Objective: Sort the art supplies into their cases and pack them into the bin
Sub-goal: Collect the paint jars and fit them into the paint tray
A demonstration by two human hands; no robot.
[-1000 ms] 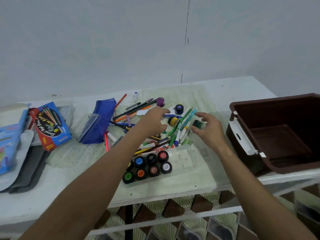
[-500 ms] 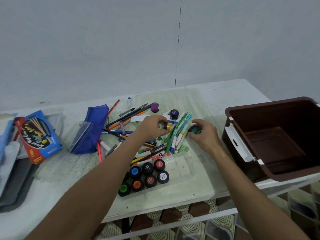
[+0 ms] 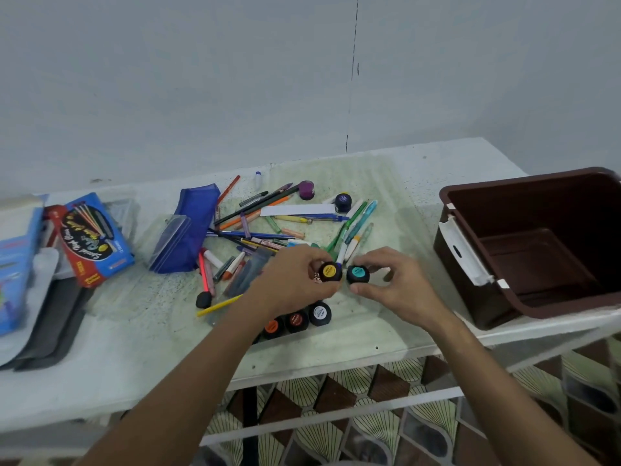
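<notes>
Hands: two, left hand and right hand.
Paint pots held: two, yellow-capped pot and teal-capped pot.
Paint pots in tray by the wrists: three in view, orange-capped pot, red-capped pot, white-capped pot; more possibly hidden under the left arm.
Paint pots loose at the back: two, purple pot, dark blue pot.
Bins: one, brown bin.
Blue pouches: one, blue pencil pouch.
Pens, pencils, crayons: heap, too tangled for a count.
</notes>
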